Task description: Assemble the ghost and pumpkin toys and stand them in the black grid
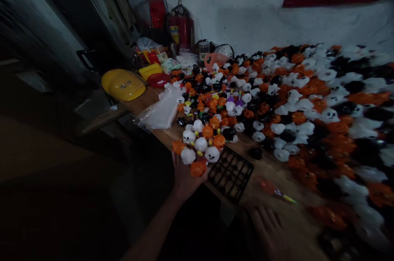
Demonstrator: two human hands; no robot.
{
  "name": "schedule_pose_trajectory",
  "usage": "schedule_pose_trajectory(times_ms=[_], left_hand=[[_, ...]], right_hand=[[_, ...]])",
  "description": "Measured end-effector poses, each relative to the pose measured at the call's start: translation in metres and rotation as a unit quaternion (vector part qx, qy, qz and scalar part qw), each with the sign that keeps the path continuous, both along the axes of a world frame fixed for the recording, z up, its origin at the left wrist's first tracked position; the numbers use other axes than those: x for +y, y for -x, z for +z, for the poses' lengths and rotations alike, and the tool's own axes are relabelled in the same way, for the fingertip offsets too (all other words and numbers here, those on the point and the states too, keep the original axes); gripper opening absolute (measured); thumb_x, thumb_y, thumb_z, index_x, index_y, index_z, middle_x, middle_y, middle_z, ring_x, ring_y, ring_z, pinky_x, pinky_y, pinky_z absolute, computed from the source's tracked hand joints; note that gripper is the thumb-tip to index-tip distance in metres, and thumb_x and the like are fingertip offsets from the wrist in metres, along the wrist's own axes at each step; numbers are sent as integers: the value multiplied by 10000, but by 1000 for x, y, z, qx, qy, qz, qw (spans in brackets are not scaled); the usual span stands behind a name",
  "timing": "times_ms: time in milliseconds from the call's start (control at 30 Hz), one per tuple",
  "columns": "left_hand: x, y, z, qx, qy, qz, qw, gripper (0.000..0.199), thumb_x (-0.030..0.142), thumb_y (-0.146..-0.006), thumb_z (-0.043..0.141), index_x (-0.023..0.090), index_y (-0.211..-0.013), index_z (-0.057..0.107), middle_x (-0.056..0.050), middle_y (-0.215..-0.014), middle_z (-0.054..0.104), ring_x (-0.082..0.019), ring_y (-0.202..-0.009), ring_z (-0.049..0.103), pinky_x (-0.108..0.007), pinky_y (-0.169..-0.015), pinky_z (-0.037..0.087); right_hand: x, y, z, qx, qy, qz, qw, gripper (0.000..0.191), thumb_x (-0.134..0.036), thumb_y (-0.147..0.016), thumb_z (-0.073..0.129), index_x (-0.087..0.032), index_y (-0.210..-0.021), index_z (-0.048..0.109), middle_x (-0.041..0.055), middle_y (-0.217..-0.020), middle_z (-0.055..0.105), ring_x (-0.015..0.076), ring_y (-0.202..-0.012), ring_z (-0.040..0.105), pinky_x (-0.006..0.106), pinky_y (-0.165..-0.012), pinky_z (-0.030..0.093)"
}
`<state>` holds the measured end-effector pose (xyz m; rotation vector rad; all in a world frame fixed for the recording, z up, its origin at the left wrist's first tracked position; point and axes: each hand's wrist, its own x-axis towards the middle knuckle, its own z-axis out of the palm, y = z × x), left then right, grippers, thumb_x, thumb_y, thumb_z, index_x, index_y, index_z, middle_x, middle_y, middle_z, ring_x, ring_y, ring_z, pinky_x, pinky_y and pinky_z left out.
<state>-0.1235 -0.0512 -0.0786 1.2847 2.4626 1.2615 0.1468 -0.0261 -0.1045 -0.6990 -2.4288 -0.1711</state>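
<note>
My left hand (pixel 187 177) is wrapped round a bunch of toys with round white skull heads (pixel 201 144) and orange pumpkin heads (pixel 198 168), over the table's front edge. Beside it lies a black grid tray (pixel 230 174). My right hand (pixel 266 224) rests at the table edge with its fingers spread and nothing seen in it. A single orange-headed toy with a yellow-green stick (pixel 288 198) lies on the wooden table (pixel 255 183) just beyond my right hand.
Orange, white and black heads (pixel 329 115) are heaped across the right and back. A clear plastic bag (pixel 161 109) lies at the left, near a yellow container (pixel 123 84) and a red dish (pixel 158 80). A fire extinguisher (pixel 182 29) stands by the wall.
</note>
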Motion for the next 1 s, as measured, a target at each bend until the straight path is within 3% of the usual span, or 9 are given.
schedule_pose_trajectory(times_ms=[133, 300, 400, 500, 567, 667, 767, 900, 1000], left_hand=[[4, 4, -9, 59, 12, -31, 998, 731, 493, -569, 764, 186, -1198, 552, -136, -1304, 517, -363, -1333, 331, -575, -1159, 65], [-12, 12, -8, 75, 15, -51, 996, 1054, 591, -563, 771, 128, -1390, 310, -204, -1406, 400, -366, -1398, 215, -584, -1148, 87], [-29, 25, 19, 95, -39, -70, 992, 1125, 606, -637, 722, 155, -1471, 116, -195, -1504, 261, -348, -1429, 128, -585, -1144, 54], [-34, 42, 59, 198, -126, -152, 960, 1036, 637, -646, 691, 226, -1463, 206, -120, -1563, 141, -379, -1432, 48, -607, -1130, 32], [-24, 51, 83, 271, -145, -210, 928, 1013, 647, -614, 708, 275, -1450, 272, -61, -1579, 93, -400, -1427, 8, -621, -1121, 24], [5, 54, 102, 307, -83, -321, 892, 872, 653, -650, 678, 338, -1407, 382, -5, -1555, 213, -374, -1431, 65, -600, -1128, 3], [27, 47, 105, 270, -11, -401, 875, 706, 625, -782, 562, 325, -1399, 398, -3, -1510, 323, -302, -1425, 182, -528, -1155, 31], [33, 40, 98, 302, -4, -395, 868, 566, 596, -873, 432, 309, -1361, 460, 10, -1479, 372, -242, -1412, 247, -470, -1173, 70], [32, 40, 92, 347, -37, -367, 862, 553, 602, -881, 407, 279, -1314, 528, 4, -1454, 410, -253, -1408, 256, -474, -1175, 105]], right_hand=[[4, 8, 9, 33, 4, 9, 999, 248, -243, -946, 391, -239, -966, 639, 62, -816, 658, 207, -753, 604, 328, -673, 427], [-9, 16, 25, -10, 88, -22, 996, 279, -174, -950, 335, -209, -978, 611, 64, -855, 651, 212, -806, 604, 363, -742, 442], [-14, 36, 47, 32, 102, -13, 994, 260, -156, -944, 358, -202, -1026, 601, 76, -967, 653, 214, -912, 605, 355, -781, 463], [-7, 75, 67, 80, 166, -45, 982, 143, -186, -924, 478, -182, -1002, 599, 71, -917, 646, 206, -874, 599, 345, -765, 473], [1, 104, 71, 60, 192, -57, 978, 189, -242, -909, 533, -161, -1067, 596, 95, -976, 641, 236, -915, 584, 391, -813, 466], [13, 137, 61, 36, 211, -79, 974, 258, -286, -882, 569, -151, -1100, 601, 111, -995, 643, 275, -961, 576, 468, -878, 435], [14, 150, 43, 61, 197, -96, 974, 190, -251, -886, 517, -165, -1018, 623, 115, -993, 659, 290, -986, 581, 486, -877, 425], [13, 142, 14, 99, 119, -79, 985, 209, -208, -900, 418, -174, -878, 623, 134, -963, 680, 286, -897, 614, 464, -811, 445], [31, 128, -18, 19, 35, -17, 999, 178, -249, -851, 482, -195, -915, 639, 111, -948, 697, 277, -809, 639, 404, -706, 460]])
